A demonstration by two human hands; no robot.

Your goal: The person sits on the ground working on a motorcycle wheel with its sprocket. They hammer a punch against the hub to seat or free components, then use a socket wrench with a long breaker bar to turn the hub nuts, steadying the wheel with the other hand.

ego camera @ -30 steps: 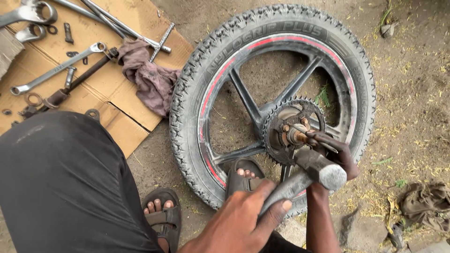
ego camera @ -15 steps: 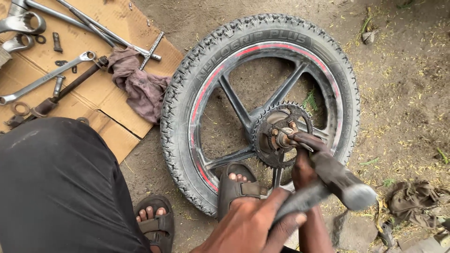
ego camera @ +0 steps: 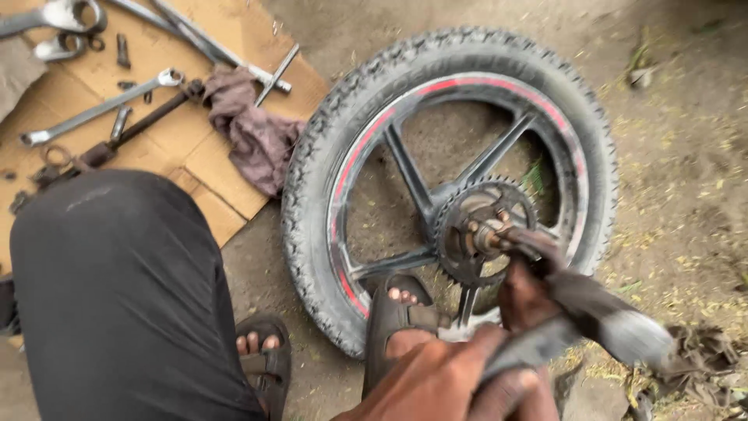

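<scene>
A motorcycle wheel with a black tyre (ego camera: 312, 179), red-striped rim and toothed sprocket (ego camera: 456, 234) lies flat on the dirt. My right hand (ego camera: 534, 269) rests at the hub, closed around a short metal rod set against the axle. My left hand (ego camera: 436, 382), at the bottom edge, grips the handle of a hammer. Its head (ego camera: 631, 335) is motion-blurred, low and to the right of the hub. My sandalled foot (ego camera: 401, 312) presses on the near side of the tyre.
My other sandalled foot (ego camera: 261, 347) and a knee in black trousers (ego camera: 117, 288) fill the lower left. Flattened cardboard (ego camera: 234, 31) at upper left carries spanners (ego camera: 101, 109), rods, small parts and a brownish rag (ego camera: 249, 125). A dirty cloth (ego camera: 701, 351) lies at lower right.
The hammer head has swung away from the hub, down and to the right. My right hand has stayed at the axle. The view has shifted a little.
</scene>
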